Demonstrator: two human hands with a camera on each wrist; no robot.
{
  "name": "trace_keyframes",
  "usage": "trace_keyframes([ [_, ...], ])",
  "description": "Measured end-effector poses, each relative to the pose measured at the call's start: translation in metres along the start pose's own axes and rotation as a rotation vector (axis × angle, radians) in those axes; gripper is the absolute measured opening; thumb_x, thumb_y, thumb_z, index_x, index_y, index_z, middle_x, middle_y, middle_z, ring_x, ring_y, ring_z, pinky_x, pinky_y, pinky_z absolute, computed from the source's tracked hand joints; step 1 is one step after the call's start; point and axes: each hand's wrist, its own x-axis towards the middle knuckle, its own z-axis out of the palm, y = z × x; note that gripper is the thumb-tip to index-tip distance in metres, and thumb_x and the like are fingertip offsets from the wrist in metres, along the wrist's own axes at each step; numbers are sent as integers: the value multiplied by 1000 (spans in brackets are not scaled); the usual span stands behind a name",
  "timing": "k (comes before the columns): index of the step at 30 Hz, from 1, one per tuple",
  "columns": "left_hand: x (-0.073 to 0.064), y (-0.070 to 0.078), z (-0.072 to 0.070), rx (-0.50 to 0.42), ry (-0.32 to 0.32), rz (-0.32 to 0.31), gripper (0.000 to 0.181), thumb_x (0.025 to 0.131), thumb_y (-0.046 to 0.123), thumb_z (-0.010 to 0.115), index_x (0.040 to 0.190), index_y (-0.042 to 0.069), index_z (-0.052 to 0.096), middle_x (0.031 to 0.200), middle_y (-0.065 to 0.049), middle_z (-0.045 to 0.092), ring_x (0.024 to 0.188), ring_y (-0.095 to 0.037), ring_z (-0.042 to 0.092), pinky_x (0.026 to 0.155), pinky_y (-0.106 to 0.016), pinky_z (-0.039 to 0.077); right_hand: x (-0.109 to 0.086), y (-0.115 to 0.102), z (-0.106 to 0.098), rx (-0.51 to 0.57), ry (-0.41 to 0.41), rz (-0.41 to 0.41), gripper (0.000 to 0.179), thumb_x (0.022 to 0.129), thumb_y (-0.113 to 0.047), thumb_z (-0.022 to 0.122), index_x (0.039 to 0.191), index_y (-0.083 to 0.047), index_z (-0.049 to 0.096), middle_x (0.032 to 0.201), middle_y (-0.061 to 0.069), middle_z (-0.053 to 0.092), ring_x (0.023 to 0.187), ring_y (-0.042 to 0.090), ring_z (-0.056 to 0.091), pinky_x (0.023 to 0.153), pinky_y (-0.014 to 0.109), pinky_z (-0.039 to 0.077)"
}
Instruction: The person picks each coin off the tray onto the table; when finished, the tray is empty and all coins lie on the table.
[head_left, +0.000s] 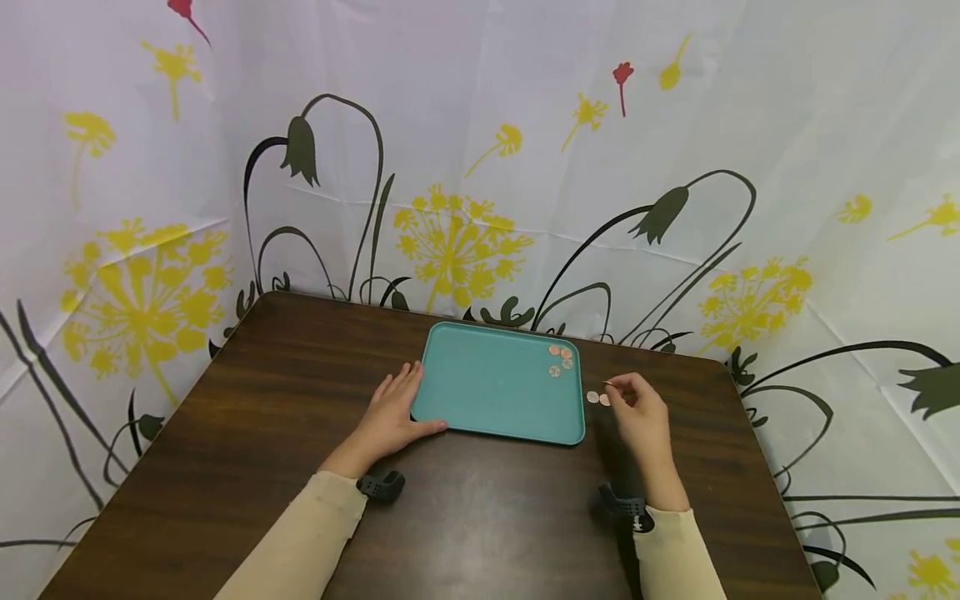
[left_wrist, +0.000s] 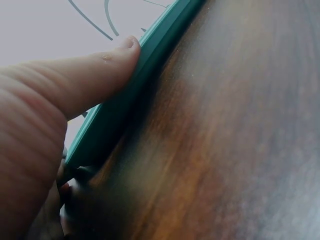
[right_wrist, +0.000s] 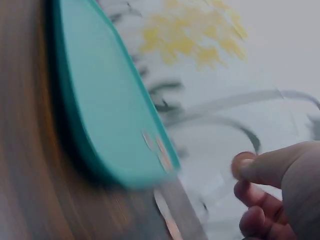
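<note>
A teal tray [head_left: 495,383] lies on the dark wooden table. Several coins [head_left: 555,351], copper-coloured, sit in its far right corner. Two more coins [head_left: 593,397] rest on the tabletop just right of the tray. Beside them my right hand [head_left: 643,421] is raised and pinches one copper coin [right_wrist: 240,164] between thumb and finger. At the tray's near left corner is my left hand [head_left: 393,417], its fingers fairly straight along the left side. In the left wrist view its thumb [left_wrist: 107,75] touches the tray's outer rim; its other fingers are mostly hidden there.
The wooden table [head_left: 480,517] stretches out in front of and on both sides of the tray. Behind it hangs a white curtain [head_left: 450,100] with printed flowers, close to the table's far edge. Dark bands [head_left: 381,487] circle both wrists.
</note>
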Motion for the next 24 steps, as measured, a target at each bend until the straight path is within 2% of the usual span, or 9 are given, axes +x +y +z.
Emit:
trace_keyframes([
  [4,-1,-1,1,3,-10,-10,120,94,57,83,174,1,14,183,-19,16,172,-39,11,137,-64,3,-5,37,-9,9,248,-17,8,104,-12,76,106,-5,77,94,10,72,75,4,55,63,15,42],
  [8,1,0,2,-8,10,-13,120,93,55,84,175,1,15,183,-19,17,172,-38,11,137,-63,2,-4,57,-10,175,361,-9,15,104,-10,74,110,4,76,96,12,67,74,3,51,65,13,40],
  [11,3,2,2,-18,5,-13,121,92,57,84,175,2,14,183,-18,15,172,-37,10,138,-62,2,1,60,-17,242,391,51,19,106,-15,73,113,3,76,99,6,69,74,4,53,65,13,41],
  [14,3,4,3,-32,-6,-19,122,92,57,84,175,2,14,183,-19,15,172,-38,9,138,-62,2,3,66,-27,197,415,110,21,105,-20,75,111,0,78,94,-2,70,73,2,53,63,12,42],
  [18,-1,3,4,-28,-13,-30,120,92,55,85,174,1,15,183,-20,16,172,-39,10,137,-63,2,-2,78,-41,190,445,204,28,102,-25,80,111,1,78,82,-15,65,70,-1,53,63,13,42],
  [24,0,5,-1,-18,-1,-21,119,93,54,85,174,0,16,182,-20,16,171,-40,11,137,-64,2,2,93,-53,220,391,317,24,100,-22,82,109,0,80,74,-24,60,61,-4,54,57,12,45],
])
